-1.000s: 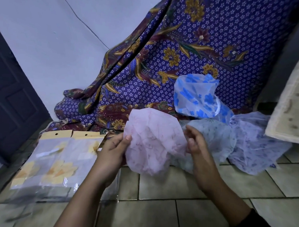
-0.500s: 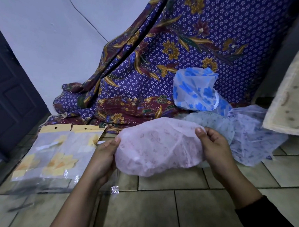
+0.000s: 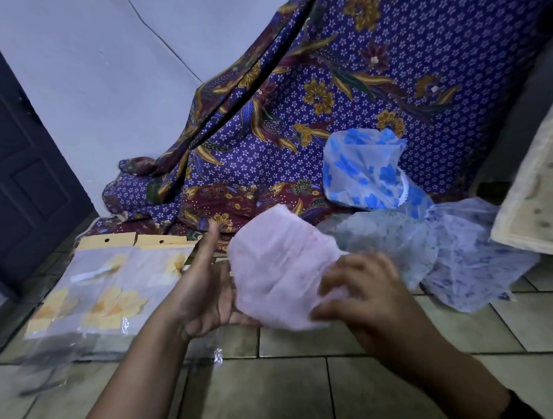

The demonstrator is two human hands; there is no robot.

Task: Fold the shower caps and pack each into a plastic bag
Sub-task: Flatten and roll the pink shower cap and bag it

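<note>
The pink shower cap (image 3: 278, 272) lies across the left hand (image 3: 201, 294), its grip open, thumb up, above the tiled floor (image 3: 292, 397). The right hand (image 3: 360, 295) covers it, too blurred to tell its grip.

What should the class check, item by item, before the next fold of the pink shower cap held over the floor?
1. Pink cap held off the tiled floor: ok.
2. Left hand supporting it from beneath, thumb up: ok.
3. Right hand gripping it firmly: cannot tell, blurred.
4. Cap folded flat enough to pack: not ok, it looks puffy.
5. Plastic bags lying close by the left hand: ok.
6. A bag mouth open and ready: cannot tell.
</note>
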